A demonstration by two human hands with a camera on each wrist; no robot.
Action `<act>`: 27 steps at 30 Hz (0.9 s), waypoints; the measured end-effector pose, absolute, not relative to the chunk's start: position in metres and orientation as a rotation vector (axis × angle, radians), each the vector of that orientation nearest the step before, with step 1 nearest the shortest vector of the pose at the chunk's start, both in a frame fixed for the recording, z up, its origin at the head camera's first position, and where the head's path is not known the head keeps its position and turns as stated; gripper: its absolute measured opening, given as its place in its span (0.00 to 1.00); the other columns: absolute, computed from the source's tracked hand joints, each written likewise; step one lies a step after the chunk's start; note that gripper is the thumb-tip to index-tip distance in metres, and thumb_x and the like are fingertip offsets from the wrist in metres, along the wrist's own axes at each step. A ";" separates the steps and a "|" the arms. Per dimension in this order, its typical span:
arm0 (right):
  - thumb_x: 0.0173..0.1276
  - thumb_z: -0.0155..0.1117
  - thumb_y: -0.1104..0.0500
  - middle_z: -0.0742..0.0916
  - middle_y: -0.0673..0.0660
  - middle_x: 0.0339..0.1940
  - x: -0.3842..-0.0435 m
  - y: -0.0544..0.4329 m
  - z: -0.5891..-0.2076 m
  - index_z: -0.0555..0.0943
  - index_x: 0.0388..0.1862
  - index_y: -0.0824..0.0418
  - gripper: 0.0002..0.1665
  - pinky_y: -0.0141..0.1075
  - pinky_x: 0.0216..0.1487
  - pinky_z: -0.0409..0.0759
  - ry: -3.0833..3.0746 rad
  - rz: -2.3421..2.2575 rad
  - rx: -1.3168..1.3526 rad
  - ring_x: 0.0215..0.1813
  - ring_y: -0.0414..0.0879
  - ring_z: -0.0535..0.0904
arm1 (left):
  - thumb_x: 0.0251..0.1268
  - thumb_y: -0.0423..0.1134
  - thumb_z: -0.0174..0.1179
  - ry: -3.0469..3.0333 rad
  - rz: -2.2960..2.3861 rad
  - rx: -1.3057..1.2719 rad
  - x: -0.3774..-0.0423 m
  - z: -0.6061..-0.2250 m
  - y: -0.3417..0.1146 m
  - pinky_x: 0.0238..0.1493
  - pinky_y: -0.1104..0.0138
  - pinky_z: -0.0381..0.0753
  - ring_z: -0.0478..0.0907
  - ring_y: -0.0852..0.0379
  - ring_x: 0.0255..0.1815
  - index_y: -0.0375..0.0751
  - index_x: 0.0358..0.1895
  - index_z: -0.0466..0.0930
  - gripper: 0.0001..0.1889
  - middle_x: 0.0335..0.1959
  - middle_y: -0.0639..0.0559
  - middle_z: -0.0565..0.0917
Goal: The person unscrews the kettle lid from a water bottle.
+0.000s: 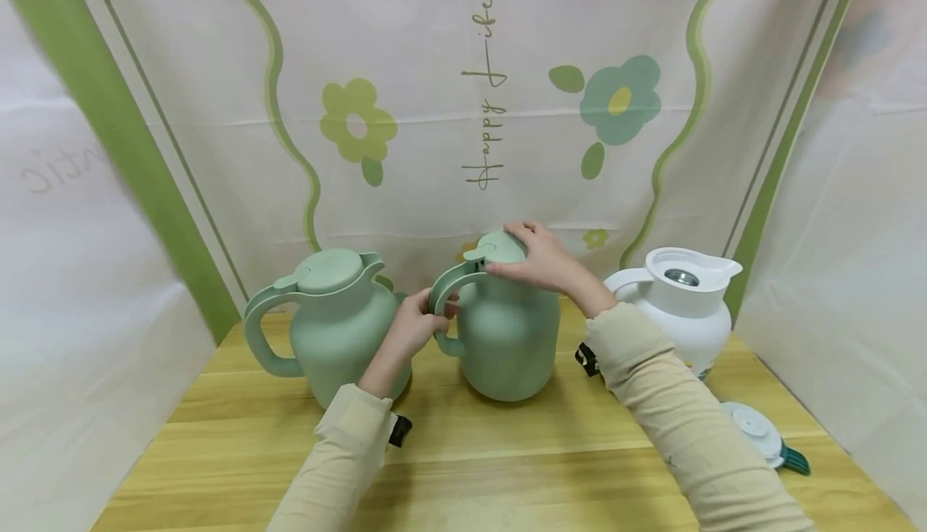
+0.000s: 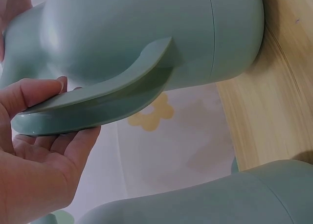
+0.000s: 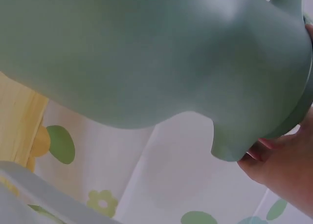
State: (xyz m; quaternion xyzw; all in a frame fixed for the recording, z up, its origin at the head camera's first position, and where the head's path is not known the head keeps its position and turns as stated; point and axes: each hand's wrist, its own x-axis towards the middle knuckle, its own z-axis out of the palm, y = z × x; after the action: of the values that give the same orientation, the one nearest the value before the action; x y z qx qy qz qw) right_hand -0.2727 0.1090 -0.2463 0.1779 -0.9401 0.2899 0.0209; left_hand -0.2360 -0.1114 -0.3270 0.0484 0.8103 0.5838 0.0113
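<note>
A pale green thermos jug [image 1: 508, 343] stands upright on the wooden table, between a second green jug and a white one. My left hand [image 1: 415, 324] grips its curved handle [image 2: 98, 99], thumb on one side and fingers on the other in the left wrist view. At the top, my right hand [image 1: 541, 260] is spread over the round lid [image 1: 500, 247], thumb toward the handle side and fingers over the far side. From the right wrist, the fingers press at the lid's rim beside the spout [image 3: 230, 141]. Part of the lid is hidden under this hand.
On the left stands a matching green jug [image 1: 336, 331] with its lid on. At the right is a white jug [image 1: 688, 315], its mouth uncovered. A white lid with a dark green tab [image 1: 756, 431] lies in front of it. A printed curtain [image 1: 434, 57] hangs behind.
</note>
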 end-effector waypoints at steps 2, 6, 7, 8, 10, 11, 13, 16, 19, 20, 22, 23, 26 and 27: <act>0.56 0.67 0.39 0.56 0.71 0.74 -0.273 0.112 -0.246 0.53 0.76 0.58 0.56 0.59 0.67 0.64 -2.911 0.941 0.528 0.72 0.65 0.58 | 0.50 0.24 0.53 2.518 1.821 0.148 -0.236 -0.327 -0.112 0.51 0.60 0.77 0.80 0.46 0.54 0.37 0.53 0.79 0.23 0.48 0.38 0.85; 0.54 0.69 0.41 0.60 0.70 0.70 -0.272 0.117 -0.246 0.56 0.74 0.62 0.55 0.57 0.66 0.67 -2.901 0.997 0.504 0.67 0.62 0.64 | 0.51 0.23 0.52 2.505 1.811 0.147 -0.228 -0.318 -0.111 0.51 0.60 0.76 0.79 0.43 0.56 0.34 0.55 0.78 0.24 0.50 0.35 0.84; 0.54 0.70 0.41 0.61 0.69 0.69 -0.272 0.118 -0.246 0.58 0.72 0.62 0.53 0.56 0.65 0.67 -2.897 1.002 0.509 0.65 0.61 0.65 | 0.51 0.22 0.51 2.503 1.806 0.149 -0.224 -0.313 -0.110 0.51 0.60 0.76 0.79 0.42 0.56 0.33 0.55 0.77 0.24 0.50 0.34 0.83; 0.54 0.70 0.42 0.63 0.69 0.68 -0.272 0.119 -0.245 0.60 0.71 0.63 0.52 0.56 0.65 0.67 -2.893 1.002 0.516 0.64 0.60 0.65 | 0.51 0.22 0.51 2.504 1.803 0.150 -0.220 -0.308 -0.109 0.51 0.60 0.75 0.78 0.41 0.56 0.32 0.55 0.77 0.24 0.50 0.34 0.83; 0.55 0.70 0.42 0.65 0.68 0.67 -0.273 0.120 -0.245 0.63 0.69 0.64 0.49 0.55 0.65 0.67 -2.885 0.986 0.535 0.64 0.59 0.64 | 0.51 0.22 0.50 2.502 1.798 0.149 -0.211 -0.299 -0.107 0.52 0.60 0.75 0.78 0.40 0.57 0.31 0.55 0.77 0.24 0.50 0.33 0.83; 0.55 0.70 0.42 0.66 0.68 0.66 -0.273 0.120 -0.245 0.64 0.68 0.64 0.48 0.55 0.65 0.67 -2.881 0.974 0.548 0.64 0.59 0.64 | 0.51 0.22 0.50 2.506 1.799 0.160 -0.208 -0.295 -0.107 0.52 0.60 0.75 0.78 0.39 0.57 0.31 0.55 0.77 0.24 0.50 0.33 0.83; 0.55 0.69 0.42 0.68 0.67 0.66 -0.273 0.121 -0.244 0.66 0.68 0.64 0.47 0.55 0.65 0.66 -2.877 0.939 0.571 0.65 0.59 0.64 | 0.52 0.22 0.50 2.504 1.799 0.158 -0.204 -0.291 -0.106 0.52 0.60 0.75 0.77 0.39 0.58 0.30 0.55 0.76 0.23 0.50 0.32 0.82; 0.56 0.68 0.43 0.69 0.68 0.67 -0.272 0.121 -0.241 0.65 0.70 0.64 0.47 0.56 0.66 0.65 -2.882 0.890 0.620 0.67 0.61 0.63 | 0.52 0.21 0.50 2.500 1.807 0.164 -0.204 -0.292 -0.106 0.53 0.60 0.75 0.76 0.38 0.58 0.30 0.56 0.76 0.24 0.51 0.32 0.82; 0.58 0.66 0.45 0.67 0.68 0.70 -0.271 0.123 -0.239 0.61 0.72 0.65 0.48 0.56 0.68 0.63 -2.896 0.884 0.651 0.71 0.63 0.61 | 0.52 0.21 0.50 2.491 1.817 0.166 -0.214 -0.301 -0.108 0.53 0.59 0.75 0.76 0.38 0.58 0.31 0.57 0.76 0.25 0.51 0.33 0.82; 0.59 0.66 0.46 0.67 0.69 0.71 -0.271 0.123 -0.238 0.60 0.73 0.65 0.48 0.55 0.69 0.63 -2.899 0.892 0.662 0.71 0.63 0.61 | 0.52 0.22 0.50 2.488 1.823 0.168 -0.218 -0.305 -0.109 0.53 0.58 0.75 0.76 0.38 0.58 0.32 0.57 0.76 0.25 0.51 0.33 0.82; 0.59 0.65 0.47 0.66 0.68 0.72 -0.271 0.124 -0.238 0.59 0.73 0.66 0.48 0.54 0.70 0.63 -2.906 0.910 0.677 0.72 0.62 0.62 | 0.52 0.22 0.51 2.487 1.834 0.168 -0.226 -0.314 -0.110 0.53 0.59 0.75 0.77 0.39 0.58 0.34 0.56 0.77 0.25 0.50 0.34 0.83; 0.60 0.63 0.48 0.66 0.68 0.72 -0.271 0.125 -0.238 0.59 0.73 0.66 0.47 0.54 0.70 0.63 -2.909 0.925 0.681 0.72 0.61 0.62 | 0.51 0.22 0.51 2.491 1.835 0.168 -0.229 -0.318 -0.111 0.52 0.59 0.76 0.77 0.39 0.57 0.34 0.56 0.77 0.25 0.50 0.35 0.83; 0.63 0.58 0.49 0.67 0.67 0.73 -0.271 0.126 -0.238 0.59 0.73 0.66 0.43 0.53 0.71 0.62 -2.917 0.960 0.696 0.73 0.61 0.62 | 0.51 0.23 0.52 2.503 1.839 0.168 -0.235 -0.326 -0.111 0.52 0.60 0.76 0.78 0.41 0.57 0.37 0.55 0.78 0.24 0.49 0.37 0.84; 0.64 0.56 0.49 0.66 0.67 0.73 -0.271 0.126 -0.238 0.59 0.73 0.66 0.42 0.53 0.72 0.61 -2.921 0.966 0.693 0.73 0.61 0.62 | 0.51 0.23 0.52 2.510 1.837 0.169 -0.235 -0.327 -0.111 0.51 0.60 0.76 0.78 0.41 0.56 0.37 0.54 0.79 0.24 0.48 0.38 0.84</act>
State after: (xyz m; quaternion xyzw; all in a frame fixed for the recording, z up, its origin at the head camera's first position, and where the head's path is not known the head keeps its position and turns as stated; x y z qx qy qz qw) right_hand -0.2706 0.1261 -0.2377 0.2197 -0.9263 0.3062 -0.0060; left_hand -0.2348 -0.1114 -0.3268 0.0541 0.8056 0.5898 0.0135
